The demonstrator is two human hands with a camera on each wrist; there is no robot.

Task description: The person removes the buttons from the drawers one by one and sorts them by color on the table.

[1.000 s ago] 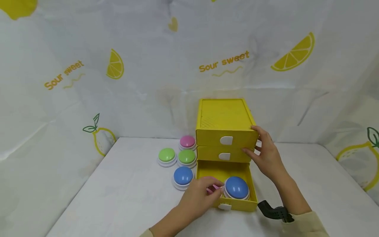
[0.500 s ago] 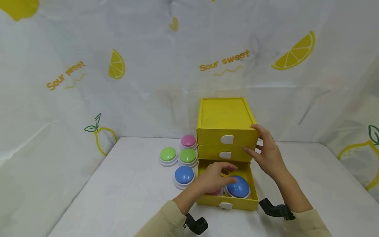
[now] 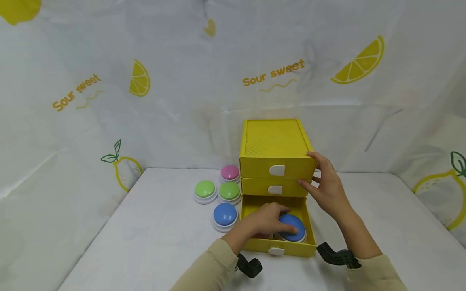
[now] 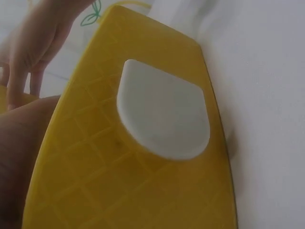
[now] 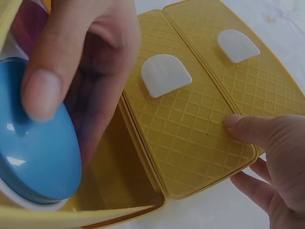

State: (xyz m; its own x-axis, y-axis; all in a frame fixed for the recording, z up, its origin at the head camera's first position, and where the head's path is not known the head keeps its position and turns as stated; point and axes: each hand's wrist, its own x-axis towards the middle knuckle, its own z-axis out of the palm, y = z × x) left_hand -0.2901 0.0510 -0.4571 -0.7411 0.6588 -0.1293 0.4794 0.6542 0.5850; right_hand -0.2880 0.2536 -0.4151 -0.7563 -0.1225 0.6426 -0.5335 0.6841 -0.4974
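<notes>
A yellow drawer cabinet [image 3: 274,138] stands at the back with its bottom drawer [image 3: 250,244] pulled out. In that drawer lies a blue dome button [image 5: 38,143] on a white base. My left hand [image 3: 267,220] reaches over it, thumb across the dome and fingers at its far side; whether they touch cannot be told. A pink button [image 5: 28,21] beside it is mostly hidden under that hand. My right hand [image 3: 329,192] holds the cabinet's right front corner, its thumb [image 5: 245,126] on the drawer fronts and other fingers round the side.
Left of the cabinet, on the white table [image 3: 153,238], stand another blue button [image 3: 225,215], two green buttons [image 3: 204,189] and a pink button [image 3: 229,173]. A lemon-printed white cloth [image 3: 174,81] hangs behind.
My left hand has moved right, from the pink button in the drawer to over the blue one, and then lowered. The right hand keeps its hold on the cabinet.
</notes>
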